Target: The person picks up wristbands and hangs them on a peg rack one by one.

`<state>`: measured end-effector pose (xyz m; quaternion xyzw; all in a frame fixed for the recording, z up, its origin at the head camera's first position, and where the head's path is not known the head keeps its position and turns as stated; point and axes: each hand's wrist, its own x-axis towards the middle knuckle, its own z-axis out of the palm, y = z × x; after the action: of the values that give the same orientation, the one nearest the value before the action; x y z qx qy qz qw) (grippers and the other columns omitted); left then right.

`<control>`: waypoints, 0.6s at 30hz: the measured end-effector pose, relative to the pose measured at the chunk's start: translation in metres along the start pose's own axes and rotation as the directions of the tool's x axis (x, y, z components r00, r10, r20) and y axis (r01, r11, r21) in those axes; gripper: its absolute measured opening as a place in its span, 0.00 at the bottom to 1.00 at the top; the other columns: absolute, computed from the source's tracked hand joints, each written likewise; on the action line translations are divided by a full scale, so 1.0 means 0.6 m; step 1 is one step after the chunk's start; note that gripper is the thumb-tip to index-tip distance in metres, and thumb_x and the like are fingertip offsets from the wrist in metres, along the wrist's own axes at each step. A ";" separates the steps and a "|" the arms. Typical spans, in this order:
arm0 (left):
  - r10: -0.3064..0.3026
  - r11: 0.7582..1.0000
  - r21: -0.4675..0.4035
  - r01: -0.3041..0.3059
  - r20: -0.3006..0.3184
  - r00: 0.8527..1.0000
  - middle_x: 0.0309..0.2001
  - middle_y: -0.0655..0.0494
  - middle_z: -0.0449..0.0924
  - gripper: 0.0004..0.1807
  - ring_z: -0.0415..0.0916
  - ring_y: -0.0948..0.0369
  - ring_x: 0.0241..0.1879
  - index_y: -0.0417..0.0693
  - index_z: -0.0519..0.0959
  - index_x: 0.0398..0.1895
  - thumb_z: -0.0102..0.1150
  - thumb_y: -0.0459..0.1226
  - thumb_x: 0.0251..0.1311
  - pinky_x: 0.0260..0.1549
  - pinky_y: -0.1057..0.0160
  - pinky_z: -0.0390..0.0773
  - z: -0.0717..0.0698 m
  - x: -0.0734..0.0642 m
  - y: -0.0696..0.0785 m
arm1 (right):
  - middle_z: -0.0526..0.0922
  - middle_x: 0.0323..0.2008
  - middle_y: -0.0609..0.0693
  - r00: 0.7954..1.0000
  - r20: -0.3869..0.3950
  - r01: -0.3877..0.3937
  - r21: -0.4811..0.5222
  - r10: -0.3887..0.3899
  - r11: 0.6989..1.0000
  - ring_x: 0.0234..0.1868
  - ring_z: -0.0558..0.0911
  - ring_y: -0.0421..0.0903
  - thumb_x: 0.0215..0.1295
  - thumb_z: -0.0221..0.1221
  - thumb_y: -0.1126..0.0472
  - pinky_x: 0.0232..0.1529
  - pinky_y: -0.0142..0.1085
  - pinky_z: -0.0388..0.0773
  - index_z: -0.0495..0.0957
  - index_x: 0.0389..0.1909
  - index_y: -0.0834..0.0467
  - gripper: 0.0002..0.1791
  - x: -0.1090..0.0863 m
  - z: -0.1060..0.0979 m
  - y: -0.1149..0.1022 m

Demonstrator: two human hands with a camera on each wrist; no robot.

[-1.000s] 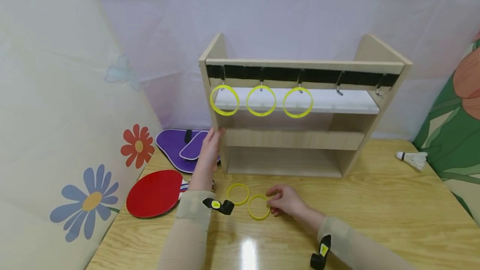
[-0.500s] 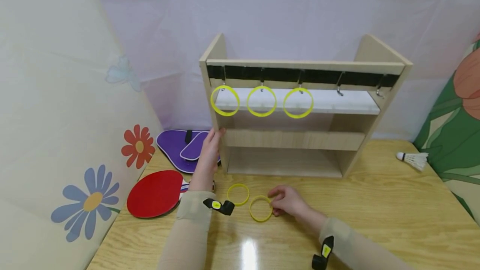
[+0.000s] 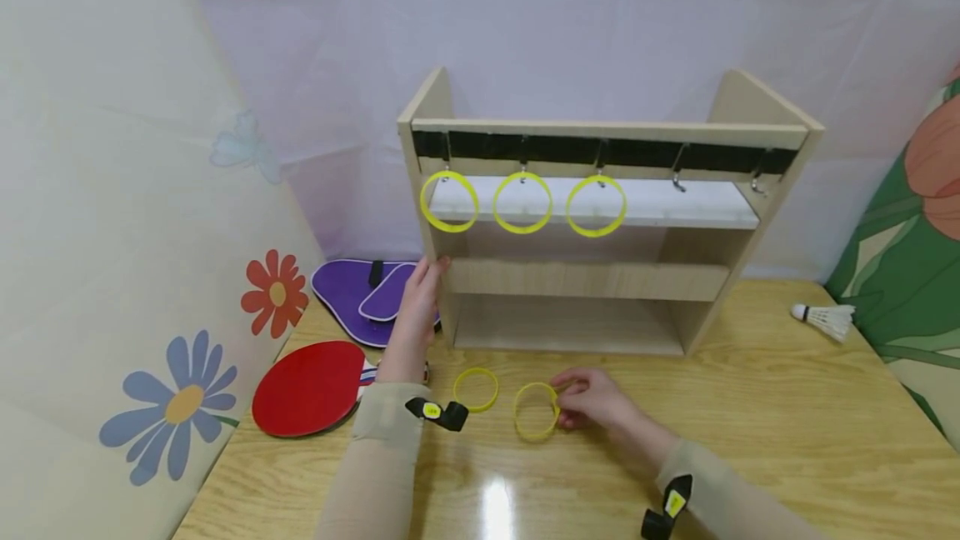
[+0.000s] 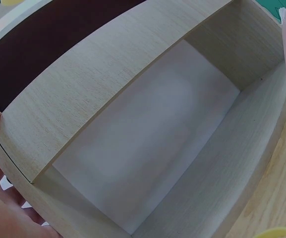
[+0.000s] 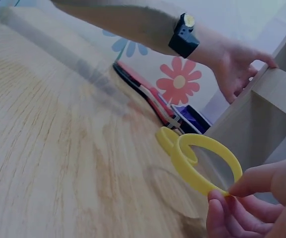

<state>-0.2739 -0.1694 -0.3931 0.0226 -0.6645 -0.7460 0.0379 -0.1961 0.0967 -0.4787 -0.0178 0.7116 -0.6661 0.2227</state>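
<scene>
My right hand (image 3: 596,401) pinches a yellow ring (image 5: 183,167) between thumb and fingertips. In the right wrist view this ring is tilted up above the tabletop, its shadow on the wood. A second yellow ring (image 3: 477,410) lies flat on the table to its left. My left hand (image 3: 422,294) grips the left side panel of a small wooden shelf (image 3: 585,280), thumb at the front and fingers around the outer side. Three yellow rings hang from the shelf's left hooks, one of them a ring (image 3: 596,233) on the middle hook. Two hooks on the right, including a hook (image 3: 679,183), hold nothing.
Left of the shelf lie a red table tennis paddle (image 3: 311,388) and a purple paddle case (image 3: 341,294), partly hidden by my left arm. A white shuttlecock (image 3: 825,320) rests at the table's right. Fabric with printed flowers (image 3: 183,402) borders the wooden table (image 3: 787,423).
The right hand has moved slightly right, and the pinched ring has come up from lying on the table to a tilted stance. The left hand keeps its place on the shelf.
</scene>
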 end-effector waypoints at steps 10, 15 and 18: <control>-0.016 1.000 0.003 0.016 -0.004 1.000 0.60 0.43 0.70 0.26 0.70 0.56 0.54 0.54 0.63 0.73 0.43 0.45 0.73 0.61 0.50 0.67 -0.002 0.001 -0.002 | 0.79 0.26 0.47 0.999 0.009 0.045 0.040 -0.045 0.998 0.24 0.81 0.38 0.61 0.54 0.74 0.29 0.29 0.81 0.65 0.60 0.80 0.26 -0.021 -0.033 -0.031; -0.015 1.000 0.004 0.015 0.010 1.000 0.62 0.42 0.68 0.27 0.68 0.52 0.57 0.54 0.62 0.74 0.43 0.45 0.73 0.64 0.46 0.65 -0.002 0.000 0.000 | 0.79 0.28 0.46 0.997 -0.003 0.079 0.051 -0.079 0.996 0.25 0.81 0.37 0.62 0.54 0.72 0.31 0.30 0.81 0.64 0.60 0.81 0.27 -0.031 -0.055 -0.047; -0.011 1.000 -0.002 0.012 0.023 1.000 0.64 0.41 0.67 0.27 0.66 0.51 0.60 0.55 0.61 0.74 0.43 0.45 0.73 0.67 0.42 0.61 -0.003 0.000 0.001 | 0.80 0.29 0.45 0.995 -0.011 0.104 0.078 -0.103 0.992 0.26 0.82 0.38 0.62 0.55 0.71 0.32 0.30 0.82 0.66 0.59 0.80 0.26 -0.036 -0.071 -0.056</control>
<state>-0.2735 -0.1709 -0.3929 0.0180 -0.6639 -0.7472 0.0261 -0.2002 0.1398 -0.4395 -0.0435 0.6837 -0.7043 0.1859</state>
